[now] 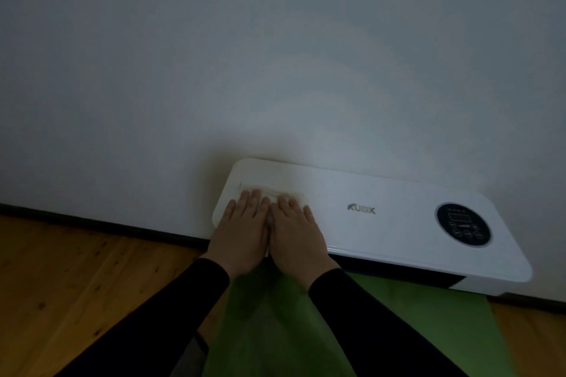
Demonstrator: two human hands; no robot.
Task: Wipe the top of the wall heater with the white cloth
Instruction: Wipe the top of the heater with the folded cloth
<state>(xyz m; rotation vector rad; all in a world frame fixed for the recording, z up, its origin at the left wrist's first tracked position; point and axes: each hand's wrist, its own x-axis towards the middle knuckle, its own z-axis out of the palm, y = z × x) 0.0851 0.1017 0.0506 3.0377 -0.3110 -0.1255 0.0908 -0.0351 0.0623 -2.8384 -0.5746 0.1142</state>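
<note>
A white wall heater (382, 211) is mounted low on the wall, with a grey logo and a round black control panel (463, 223) at its right. A white cloth (269, 191) lies flat on the heater's left end. My left hand (242, 229) and my right hand (298, 234) rest side by side, palms down, fingers together, pressing on the cloth's near part. Most of the cloth is hidden under the fingers; only its far strip shows. Both arms wear black sleeves.
A plain white wall (275, 55) fills the upper view. A dark skirting board (101, 225) runs along its foot above a wooden floor (76, 285). A green mat (382, 330) lies on the floor below the heater and my arms.
</note>
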